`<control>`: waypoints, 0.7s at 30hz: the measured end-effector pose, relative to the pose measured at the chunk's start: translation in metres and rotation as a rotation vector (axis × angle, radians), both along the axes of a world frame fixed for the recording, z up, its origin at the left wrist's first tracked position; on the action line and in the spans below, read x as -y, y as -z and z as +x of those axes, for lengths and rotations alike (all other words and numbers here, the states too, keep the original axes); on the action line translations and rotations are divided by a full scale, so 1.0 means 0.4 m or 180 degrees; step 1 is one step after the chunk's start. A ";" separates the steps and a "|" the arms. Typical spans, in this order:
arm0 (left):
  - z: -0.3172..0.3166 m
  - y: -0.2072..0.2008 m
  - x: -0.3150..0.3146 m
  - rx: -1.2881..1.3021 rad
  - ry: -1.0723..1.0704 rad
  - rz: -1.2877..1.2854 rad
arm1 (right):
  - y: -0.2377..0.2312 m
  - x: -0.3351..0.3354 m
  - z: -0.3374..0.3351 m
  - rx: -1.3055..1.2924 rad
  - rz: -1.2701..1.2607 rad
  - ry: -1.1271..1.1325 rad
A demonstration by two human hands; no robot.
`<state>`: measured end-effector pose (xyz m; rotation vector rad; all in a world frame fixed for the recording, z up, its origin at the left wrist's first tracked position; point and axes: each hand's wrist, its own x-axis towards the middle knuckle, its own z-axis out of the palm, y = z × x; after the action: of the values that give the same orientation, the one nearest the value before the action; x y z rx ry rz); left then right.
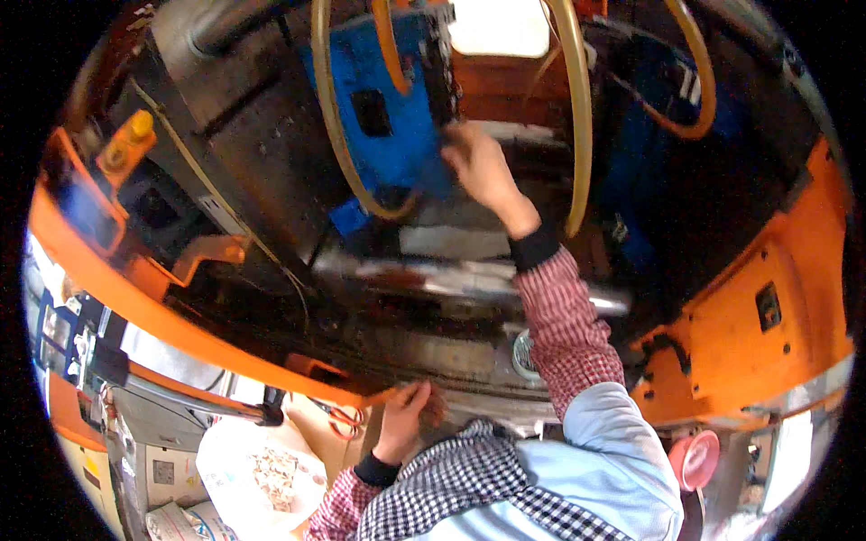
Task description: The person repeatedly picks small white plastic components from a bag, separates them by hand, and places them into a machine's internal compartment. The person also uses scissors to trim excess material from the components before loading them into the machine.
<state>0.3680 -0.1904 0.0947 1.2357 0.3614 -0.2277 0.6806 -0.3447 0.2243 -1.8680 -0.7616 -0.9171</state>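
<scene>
My right hand (487,176) reaches far into the machine, beside a blue metal block (365,63) with a dark square opening. Its fingertips are blurred by motion at the block's right edge, so whether they hold anything is unclear. My left hand (403,422) is low, by the machine's orange front edge (234,343). Its fingers are curled together, and what they may hold cannot be made out. Yellowish hoses (577,117) hang in loops on both sides of my right hand.
A pale bag (221,460) with many small light pieces (275,478) lies at lower left, near orange-handled scissors (345,419). A round container (523,353) sits under my right forearm. An orange panel (740,316) and a pink round object (695,460) are at right.
</scene>
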 end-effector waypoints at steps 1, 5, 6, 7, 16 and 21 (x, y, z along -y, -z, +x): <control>-0.005 0.010 -0.011 -0.0184 0.0096 0.0006 | 0.026 0.018 -0.109 -0.0250 -0.0317 -0.0379; -0.030 0.024 -0.003 0.0133 0.0664 0.0227 | 0.198 0.212 -0.410 -0.1846 -0.2033 -0.0565; -0.034 0.032 -0.001 0.0085 0.0724 0.0223 | 0.242 0.243 -0.456 -0.2127 -0.2375 -0.0125; -0.038 0.039 0.004 0.0043 0.0771 0.0236 | 0.338 0.280 -0.473 -0.2067 -0.2474 0.0126; -0.051 0.066 0.020 0.0243 0.1108 0.0281 | 0.538 0.298 -0.507 -0.1803 -0.2835 0.0793; -0.055 0.058 0.017 0.0265 0.1085 0.0416 | 0.536 0.315 -0.513 -0.1964 -0.2756 0.0571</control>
<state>0.3461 -0.1970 0.0717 1.4286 0.0918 -0.4486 0.4756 -0.4707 0.0100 -2.8064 -0.6416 -0.0220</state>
